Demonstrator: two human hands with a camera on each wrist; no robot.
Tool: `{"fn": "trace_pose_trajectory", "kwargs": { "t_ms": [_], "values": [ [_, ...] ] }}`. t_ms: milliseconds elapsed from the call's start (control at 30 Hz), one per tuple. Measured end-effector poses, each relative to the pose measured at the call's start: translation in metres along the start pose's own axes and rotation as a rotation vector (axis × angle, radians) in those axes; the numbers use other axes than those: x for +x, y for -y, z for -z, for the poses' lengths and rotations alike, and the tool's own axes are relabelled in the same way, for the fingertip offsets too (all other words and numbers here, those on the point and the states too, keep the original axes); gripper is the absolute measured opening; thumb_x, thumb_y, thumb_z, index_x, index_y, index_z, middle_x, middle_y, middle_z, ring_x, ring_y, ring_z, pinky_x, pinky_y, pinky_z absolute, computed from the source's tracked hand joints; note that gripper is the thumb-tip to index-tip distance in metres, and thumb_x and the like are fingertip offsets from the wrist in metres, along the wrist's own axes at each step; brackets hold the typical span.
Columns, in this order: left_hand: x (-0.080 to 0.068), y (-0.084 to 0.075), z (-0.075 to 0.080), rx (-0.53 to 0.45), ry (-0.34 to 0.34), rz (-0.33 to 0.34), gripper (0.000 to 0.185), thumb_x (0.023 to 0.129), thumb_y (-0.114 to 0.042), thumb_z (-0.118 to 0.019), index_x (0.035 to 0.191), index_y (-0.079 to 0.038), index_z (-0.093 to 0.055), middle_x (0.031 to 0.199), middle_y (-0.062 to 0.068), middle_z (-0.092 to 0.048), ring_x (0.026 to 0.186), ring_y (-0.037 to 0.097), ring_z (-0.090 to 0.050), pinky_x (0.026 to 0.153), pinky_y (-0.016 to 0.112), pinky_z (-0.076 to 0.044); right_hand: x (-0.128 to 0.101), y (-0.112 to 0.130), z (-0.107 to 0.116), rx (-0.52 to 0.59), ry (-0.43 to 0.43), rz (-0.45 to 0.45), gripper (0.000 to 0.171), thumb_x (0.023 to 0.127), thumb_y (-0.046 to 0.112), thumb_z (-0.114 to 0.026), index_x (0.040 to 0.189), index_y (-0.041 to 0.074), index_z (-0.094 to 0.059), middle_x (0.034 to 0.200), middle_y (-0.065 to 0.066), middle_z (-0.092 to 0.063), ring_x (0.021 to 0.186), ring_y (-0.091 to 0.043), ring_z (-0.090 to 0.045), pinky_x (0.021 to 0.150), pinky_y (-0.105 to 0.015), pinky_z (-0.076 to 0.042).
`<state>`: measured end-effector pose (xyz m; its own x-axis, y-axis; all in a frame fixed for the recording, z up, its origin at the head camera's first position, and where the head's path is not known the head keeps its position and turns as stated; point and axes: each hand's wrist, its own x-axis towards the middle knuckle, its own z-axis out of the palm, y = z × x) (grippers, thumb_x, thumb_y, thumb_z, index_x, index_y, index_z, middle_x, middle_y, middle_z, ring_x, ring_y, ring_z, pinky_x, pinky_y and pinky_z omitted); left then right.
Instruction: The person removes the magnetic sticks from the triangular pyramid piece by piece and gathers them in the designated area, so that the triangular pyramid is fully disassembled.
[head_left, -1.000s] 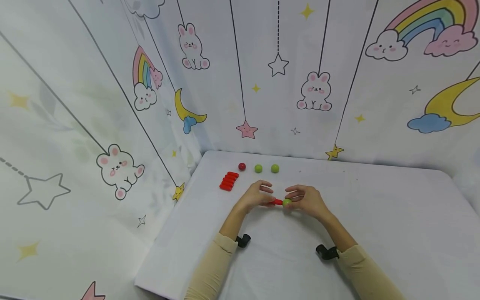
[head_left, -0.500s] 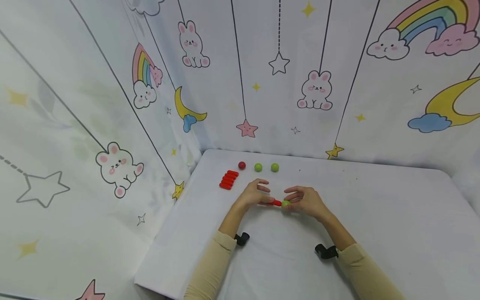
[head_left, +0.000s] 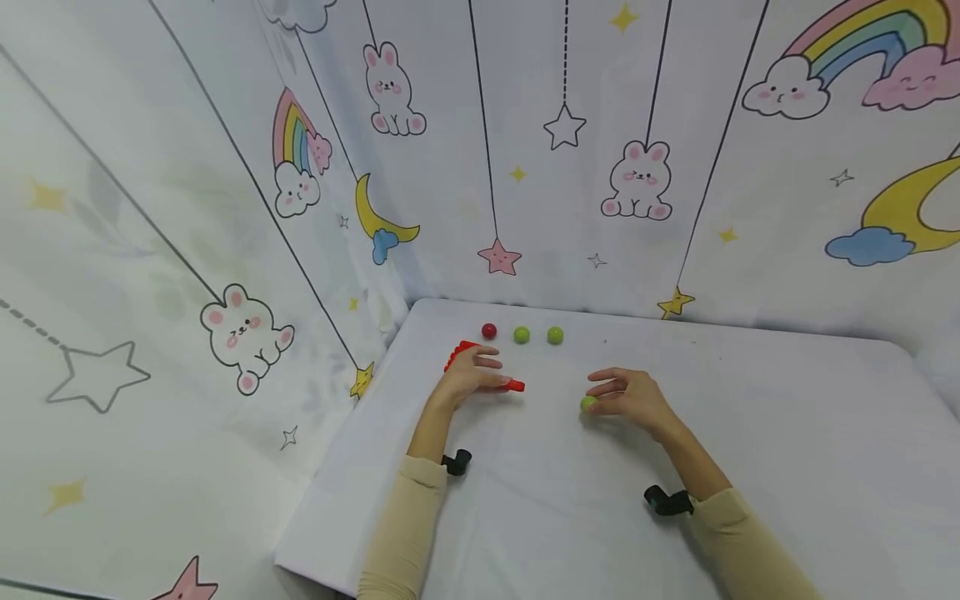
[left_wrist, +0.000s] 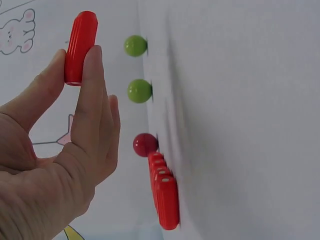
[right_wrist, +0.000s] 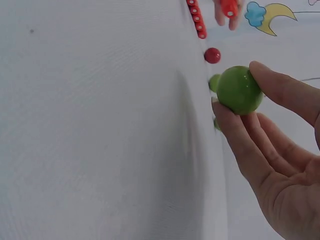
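My left hand point(head_left: 467, 379) pinches a ridged red plastic rod point(left_wrist: 81, 47) between thumb and forefinger, near the row of red rods point(left_wrist: 169, 200) on the table's left side. In the head view that hand partly hides the row. Toward the middle, my right hand point(head_left: 632, 398) holds a shiny green ball point(right_wrist: 240, 90) between thumb and fingertips. The ball and the held rod are well apart from each other. At the back of the table a dark red ball point(head_left: 489, 331) lies in line with two more green balls, one left point(head_left: 521, 335) and one right point(head_left: 555, 335).
A white cloth covers the table point(head_left: 750, 433). Behind and to the left hangs a white curtain point(head_left: 442, 167) printed with rabbits, stars and rainbows. Black wrist cameras sit on the left wrist point(head_left: 459, 462) and right wrist point(head_left: 667, 502).
The red rod has come away from the green ball. My left hand has carried it left toward the row of rods, while my right hand has shifted slightly right with the ball.
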<state>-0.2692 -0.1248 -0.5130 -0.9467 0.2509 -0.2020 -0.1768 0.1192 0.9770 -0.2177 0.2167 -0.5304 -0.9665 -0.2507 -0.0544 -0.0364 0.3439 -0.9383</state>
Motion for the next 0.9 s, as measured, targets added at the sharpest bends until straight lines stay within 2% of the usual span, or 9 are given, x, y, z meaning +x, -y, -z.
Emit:
{"fn": "trace_pose_trajectory", "kwargs": {
  "t_ms": [167,233,333,467,700,900],
  "values": [
    [-0.004,-0.002,0.021,-0.066,-0.010,-0.020,0.069,0.086,0.003,-0.083,0.146,0.002,-0.049,0.148,0.032,-0.050,0.099,0.029,-0.074,0.085,0.039,-0.063,0.001,-0.002,-0.002,-0.028,-0.005,-0.006,0.066,0.082,0.018,-0.091,0.138,-0.001,-0.062,0.116,-0.016,-0.076,0.102,-0.024,-0.074,0.079,-0.027,-0.058],
    [-0.006,0.000,0.030,-0.039,-0.039,-0.029,0.069,0.086,0.000,-0.083,0.146,0.002,-0.049,0.147,0.031,-0.052,0.100,0.029,-0.073,0.085,0.038,-0.063,0.001,-0.002,-0.003,-0.050,-0.020,-0.006,0.065,0.081,0.019,-0.091,0.137,0.000,-0.063,0.114,-0.013,-0.077,0.101,-0.022,-0.075,0.079,-0.027,-0.058],
    [-0.009,0.002,0.044,0.057,-0.109,-0.028,0.069,0.088,-0.009,-0.084,0.148,-0.001,-0.051,0.144,0.025,-0.056,0.109,0.029,-0.069,0.088,0.033,-0.061,0.003,-0.003,-0.004,-0.074,-0.044,-0.006,0.063,0.081,0.019,-0.091,0.135,0.002,-0.065,0.113,-0.010,-0.078,0.100,-0.020,-0.075,0.078,-0.028,-0.058],
    [-0.014,0.004,0.063,0.125,-0.181,-0.012,0.066,0.090,-0.012,-0.083,0.148,-0.005,-0.052,0.146,0.022,-0.056,0.119,0.034,-0.062,0.092,0.035,-0.060,0.005,-0.004,-0.006,-0.098,-0.056,0.011,0.060,0.082,0.020,-0.091,0.133,0.002,-0.067,0.113,-0.008,-0.077,0.101,-0.021,-0.075,0.077,-0.030,-0.058],
    [-0.014,0.008,0.089,0.119,-0.239,0.029,0.069,0.088,-0.006,-0.083,0.149,-0.001,-0.051,0.149,0.024,-0.052,0.117,0.035,-0.064,0.091,0.036,-0.061,0.009,-0.004,-0.010,-0.101,-0.064,0.024,0.058,0.082,0.022,-0.091,0.131,0.003,-0.068,0.112,-0.008,-0.077,0.102,-0.023,-0.075,0.077,-0.031,-0.058],
    [-0.009,0.012,0.097,0.168,-0.271,0.067,0.068,0.087,-0.007,-0.085,0.147,-0.003,-0.053,0.147,0.024,-0.054,0.116,0.034,-0.065,0.094,0.037,-0.059,0.013,-0.004,-0.012,-0.116,-0.074,0.025,0.056,0.082,0.021,-0.091,0.131,0.005,-0.069,0.112,-0.006,-0.077,0.102,-0.023,-0.075,0.079,-0.033,-0.058]
  ]
}}
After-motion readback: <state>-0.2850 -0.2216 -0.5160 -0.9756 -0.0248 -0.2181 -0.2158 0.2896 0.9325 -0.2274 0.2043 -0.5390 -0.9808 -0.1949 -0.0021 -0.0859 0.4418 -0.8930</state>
